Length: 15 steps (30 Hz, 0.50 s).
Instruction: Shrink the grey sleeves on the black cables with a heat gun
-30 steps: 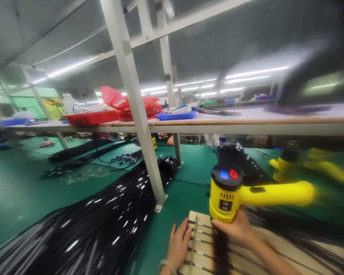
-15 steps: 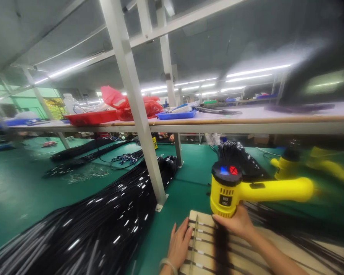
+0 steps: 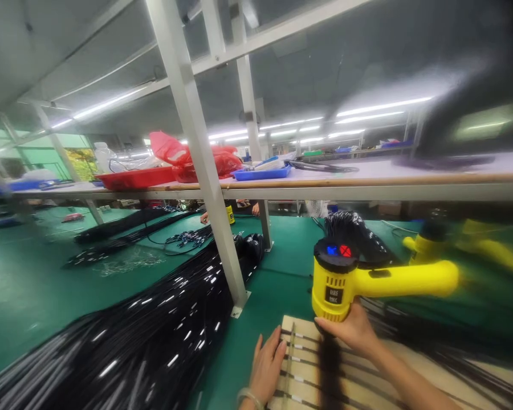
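My right hand (image 3: 354, 330) grips a yellow heat gun (image 3: 334, 285) by its body, just under the handle. Its dark nozzle points down over a pale wooden board (image 3: 301, 390), and the lower end is blurred. Across the board lie several thin black cables (image 3: 304, 356) with short white sections, crossed by a thin rod (image 3: 288, 364) near the left end. My left hand (image 3: 265, 364) rests at the board's left edge, fingers stretched out and holding nothing. A pale band circles the left wrist.
A large bundle of black cables (image 3: 137, 330) spreads over the green table (image 3: 282, 273) at left. A metal post (image 3: 214, 188) stands before me, under a shelf (image 3: 389, 181) with trays. Behind, a person's hands (image 3: 255, 209) are near another yellow tool (image 3: 230, 214).
The heat gun and my right hand have shifted slightly left. My left hand stays at the board's edge. Another person's hand now shows left of the post at the back.
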Available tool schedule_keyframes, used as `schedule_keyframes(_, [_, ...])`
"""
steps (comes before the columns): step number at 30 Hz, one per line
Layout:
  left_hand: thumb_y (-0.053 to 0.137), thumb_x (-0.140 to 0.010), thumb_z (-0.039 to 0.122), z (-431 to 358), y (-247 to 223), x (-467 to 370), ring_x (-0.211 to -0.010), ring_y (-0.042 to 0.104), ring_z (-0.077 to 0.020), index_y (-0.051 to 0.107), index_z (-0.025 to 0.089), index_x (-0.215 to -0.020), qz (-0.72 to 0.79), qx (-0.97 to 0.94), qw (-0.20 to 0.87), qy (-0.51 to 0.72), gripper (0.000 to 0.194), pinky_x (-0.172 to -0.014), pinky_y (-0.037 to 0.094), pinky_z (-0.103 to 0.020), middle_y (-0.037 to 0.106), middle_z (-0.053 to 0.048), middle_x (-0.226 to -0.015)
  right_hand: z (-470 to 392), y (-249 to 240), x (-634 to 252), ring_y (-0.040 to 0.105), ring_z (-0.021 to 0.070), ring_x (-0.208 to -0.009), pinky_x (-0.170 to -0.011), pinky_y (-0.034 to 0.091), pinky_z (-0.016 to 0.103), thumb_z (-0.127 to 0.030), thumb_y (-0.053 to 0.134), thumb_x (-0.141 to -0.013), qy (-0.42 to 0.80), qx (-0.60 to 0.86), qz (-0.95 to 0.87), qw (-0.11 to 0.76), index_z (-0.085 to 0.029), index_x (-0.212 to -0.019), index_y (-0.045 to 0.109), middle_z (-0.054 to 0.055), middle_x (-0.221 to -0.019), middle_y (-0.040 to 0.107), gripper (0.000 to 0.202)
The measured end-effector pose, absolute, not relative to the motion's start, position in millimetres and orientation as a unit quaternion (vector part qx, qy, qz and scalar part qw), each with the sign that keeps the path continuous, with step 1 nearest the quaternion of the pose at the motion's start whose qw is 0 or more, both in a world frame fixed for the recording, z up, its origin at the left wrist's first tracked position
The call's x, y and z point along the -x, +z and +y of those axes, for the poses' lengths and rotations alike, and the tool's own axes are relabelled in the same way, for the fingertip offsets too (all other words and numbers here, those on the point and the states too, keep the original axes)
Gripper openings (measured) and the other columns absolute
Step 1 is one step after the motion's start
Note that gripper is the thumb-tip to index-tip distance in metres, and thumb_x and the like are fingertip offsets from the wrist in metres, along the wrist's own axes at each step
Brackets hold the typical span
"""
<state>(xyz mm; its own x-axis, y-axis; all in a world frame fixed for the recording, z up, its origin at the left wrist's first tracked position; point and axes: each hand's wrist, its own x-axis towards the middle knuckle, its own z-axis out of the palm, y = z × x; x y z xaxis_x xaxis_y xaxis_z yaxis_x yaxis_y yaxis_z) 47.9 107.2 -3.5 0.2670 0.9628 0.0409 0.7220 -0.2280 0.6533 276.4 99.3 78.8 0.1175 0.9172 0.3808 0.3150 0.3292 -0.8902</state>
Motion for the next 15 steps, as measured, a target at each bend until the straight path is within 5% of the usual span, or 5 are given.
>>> schedule_keyframes(15, [0.023,-0.086,0.05,106.9,-3.5,-47.5,-0.125,0.035,-0.0159,0.036,0.026,-0.129,0.562,-0.751,0.262,0.227,0.051,-0.11,0.011,-0.044,0.04,-0.002,-0.134,80.4,76.9,-272.8,0.064,0.0303,-0.081,-0.077,0.049,0.047,-0.029,0.071,-0.05,0.284,0.496,-0.585,0.576,-0.022,-0.075,0.068,0.006,-0.084,0.071,0.027])
